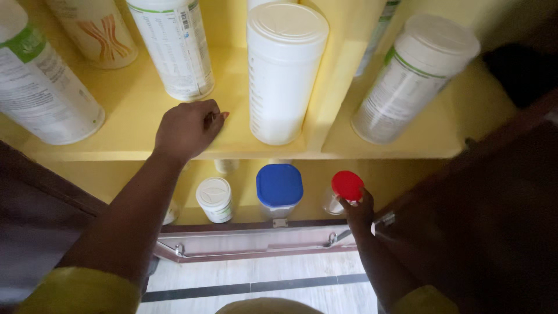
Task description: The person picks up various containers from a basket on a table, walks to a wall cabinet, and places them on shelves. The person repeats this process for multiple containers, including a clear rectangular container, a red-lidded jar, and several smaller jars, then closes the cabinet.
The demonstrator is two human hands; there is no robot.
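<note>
My left hand point(189, 129) rests on the yellow upper shelf point(139, 110), fingers curled, between a tall labelled white canister point(173, 46) and a plain white canister point(283, 75); it holds nothing. On the lower shelf my right hand point(357, 212) grips a clear jar with a red lid point(347, 186). Left of that jar stands a container with a blue lid point(279, 187), then a small white-lidded jar point(214, 199).
More white labelled canisters stand on the upper shelf: one at the far left point(40, 87), one at the back left point(96, 29), one in the right compartment point(410, 75). A yellow divider point(340, 70) splits the shelf. A dark wooden door point(494, 221) hangs at right. Tiled floor shows below.
</note>
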